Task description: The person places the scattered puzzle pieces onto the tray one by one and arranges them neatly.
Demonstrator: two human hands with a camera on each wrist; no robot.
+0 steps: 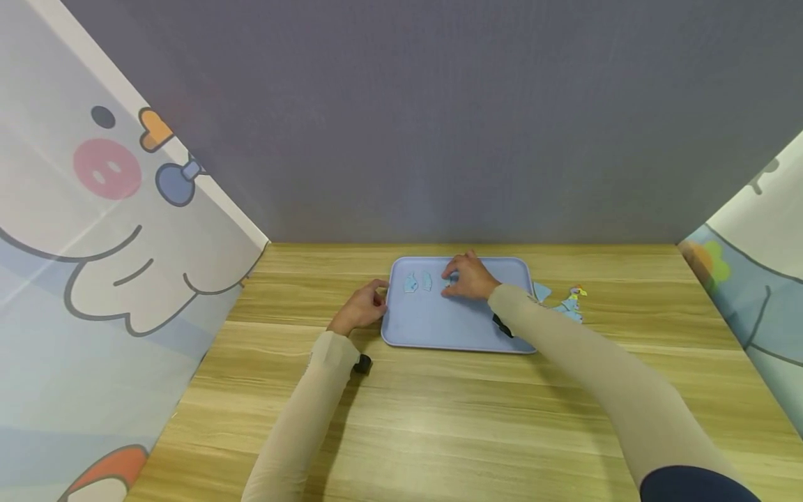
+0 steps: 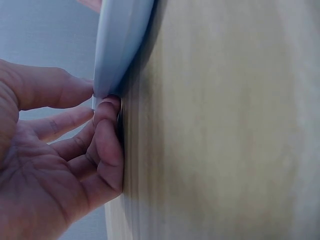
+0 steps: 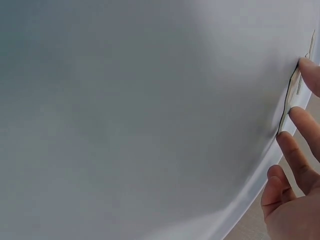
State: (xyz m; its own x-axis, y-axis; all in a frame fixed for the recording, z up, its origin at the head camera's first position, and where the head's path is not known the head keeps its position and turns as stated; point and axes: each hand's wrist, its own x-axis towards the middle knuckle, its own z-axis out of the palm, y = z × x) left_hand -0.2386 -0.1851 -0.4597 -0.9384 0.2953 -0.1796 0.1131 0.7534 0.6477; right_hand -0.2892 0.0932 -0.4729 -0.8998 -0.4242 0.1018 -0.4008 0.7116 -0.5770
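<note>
A light-blue tray lies on the wooden table. My left hand is at its left edge; in the left wrist view the thumb and curled fingers grip the tray's rim. Inside the tray's far part, my right hand pinches a light-blue puzzle piece between thumb and fingers. The right wrist view shows this flat piece edge-on against the tray floor, its printed side hidden. Left of it, two more puzzle pieces, one and another, lie spaced in a row.
Right of the tray, several puzzle pieces with blue and yellow print lie on the table, partly behind the right forearm. A blue piece is close to the tray's right rim. A grey panel stands behind the table.
</note>
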